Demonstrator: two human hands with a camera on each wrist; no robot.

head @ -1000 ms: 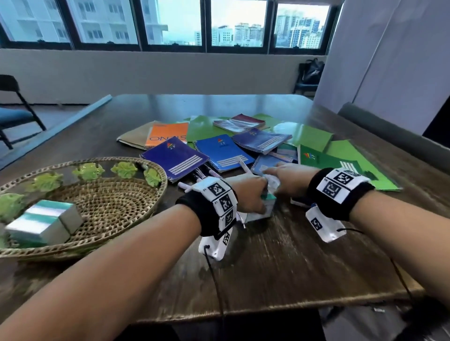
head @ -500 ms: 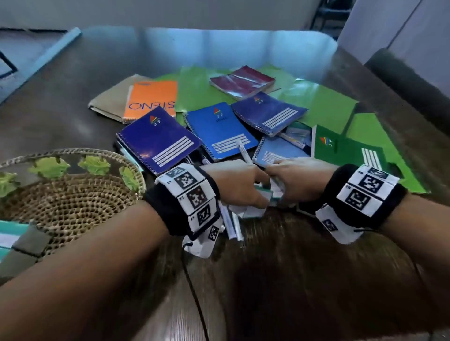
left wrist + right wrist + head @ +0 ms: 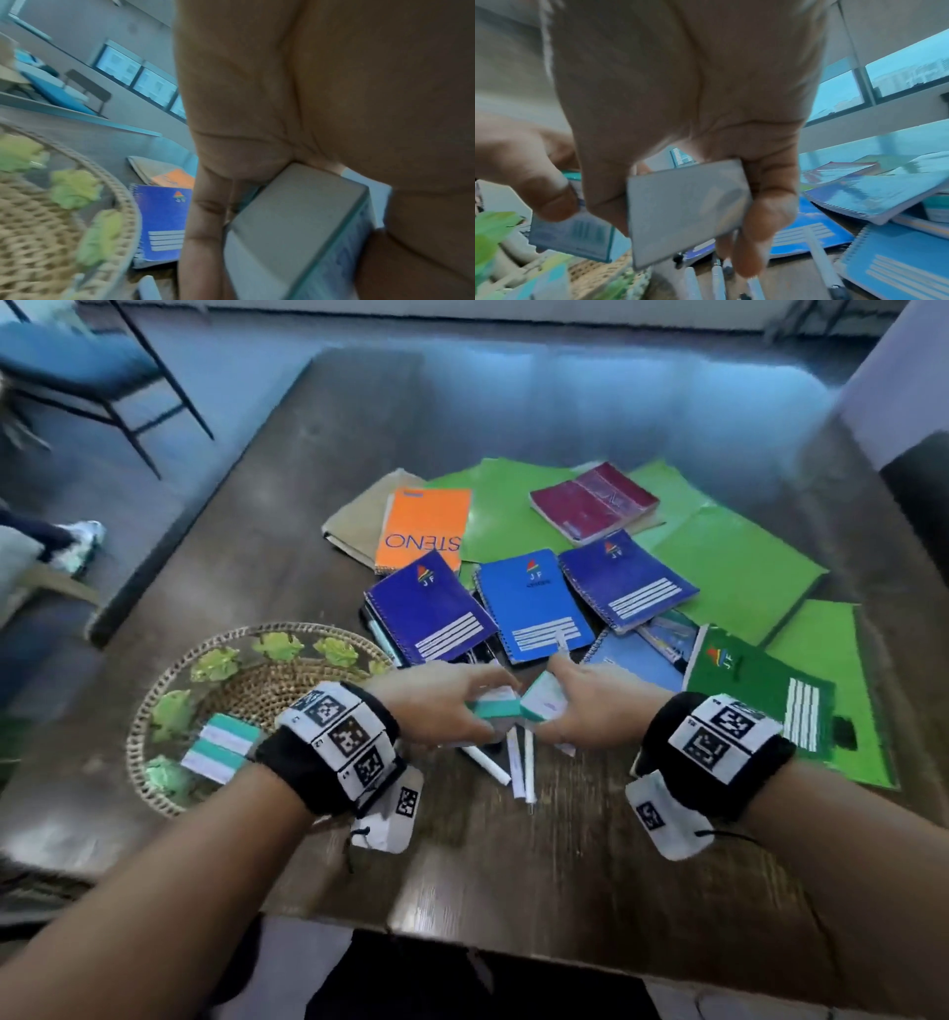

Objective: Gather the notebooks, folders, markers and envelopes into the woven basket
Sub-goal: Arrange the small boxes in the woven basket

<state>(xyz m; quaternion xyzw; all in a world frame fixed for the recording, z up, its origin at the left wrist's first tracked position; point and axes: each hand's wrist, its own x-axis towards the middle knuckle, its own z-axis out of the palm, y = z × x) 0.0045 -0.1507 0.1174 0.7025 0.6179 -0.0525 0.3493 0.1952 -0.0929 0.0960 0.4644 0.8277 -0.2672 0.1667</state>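
Note:
My left hand (image 3: 475, 716) grips a small teal-and-white envelope pack (image 3: 495, 708), whose grey underside (image 3: 295, 223) shows in the left wrist view. My right hand (image 3: 557, 711) grips a second pack (image 3: 544, 703) between thumb and fingers, seen as a grey card face (image 3: 687, 211). Both packs are lifted just above three white markers (image 3: 518, 762) on the table. The woven basket (image 3: 169, 711) sits left of my hands with another teal-striped pack (image 3: 221, 747) inside. Blue notebooks (image 3: 429, 608) lie just beyond my hands.
Orange steno pad (image 3: 423, 531), maroon notebook (image 3: 593, 500), green notebook (image 3: 755, 690) and green folders (image 3: 729, 562) spread over the dark wooden table (image 3: 513, 865). A tan envelope (image 3: 359, 526) lies under the steno pad. A chair (image 3: 77, 367) stands far left.
Both hands, earlier down together on the packs at the table, now hold one pack each, raised and shifted slightly left. The camera has tilted down.

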